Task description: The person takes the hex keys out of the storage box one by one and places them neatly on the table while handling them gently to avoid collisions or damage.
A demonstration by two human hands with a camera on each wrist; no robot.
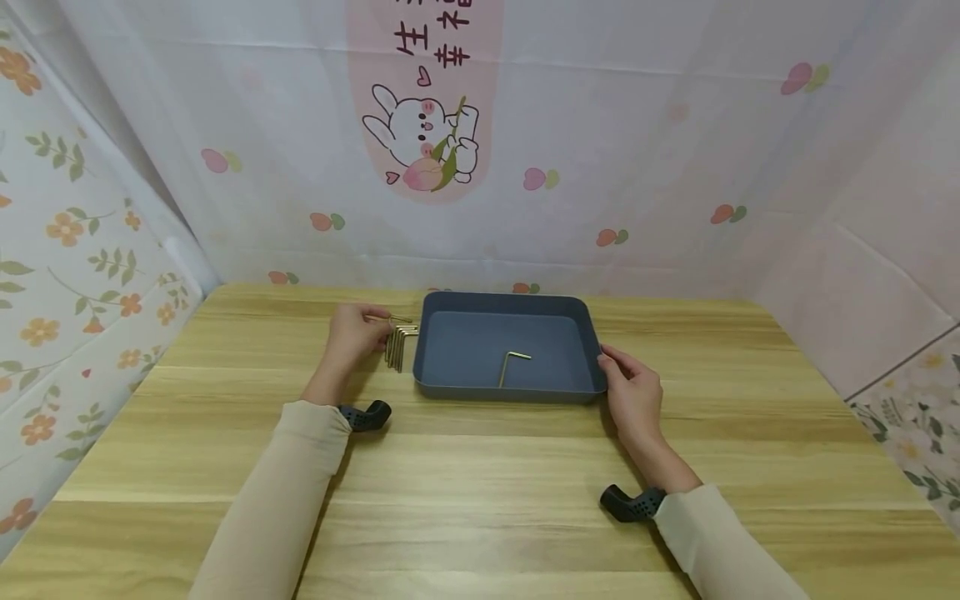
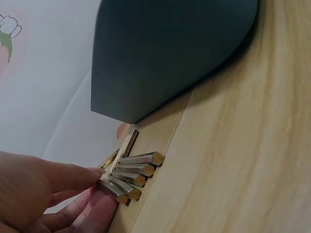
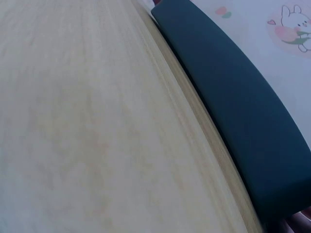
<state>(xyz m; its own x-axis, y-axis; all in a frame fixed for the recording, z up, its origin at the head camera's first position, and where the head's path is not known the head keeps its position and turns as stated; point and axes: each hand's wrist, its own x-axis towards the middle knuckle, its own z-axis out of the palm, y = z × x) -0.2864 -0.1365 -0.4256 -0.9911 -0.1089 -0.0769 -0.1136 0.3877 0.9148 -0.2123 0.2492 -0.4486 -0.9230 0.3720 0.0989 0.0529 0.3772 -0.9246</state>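
A row of several brass-coloured hex keys (image 1: 401,350) lies on the table just left of a shallow grey-blue tray (image 1: 510,393). My left hand (image 1: 358,333) is at the row's left side and pinches the outermost hex key (image 2: 112,191) between thumb and fingers. Its short arm points toward the tray in the head view. One more hex key (image 1: 515,356) lies alone inside the tray, near its front wall. At the tray's right front corner my right hand (image 1: 636,392) grips the rim. Only bits of its fingers show at the right wrist view's lower corner.
The wooden table (image 1: 480,500) ends at the back against a hanging white printed cloth (image 1: 637,150). Flowered cloth (image 1: 82,275) hangs on the left side. Each wrist wears a black camera mount (image 1: 367,416).
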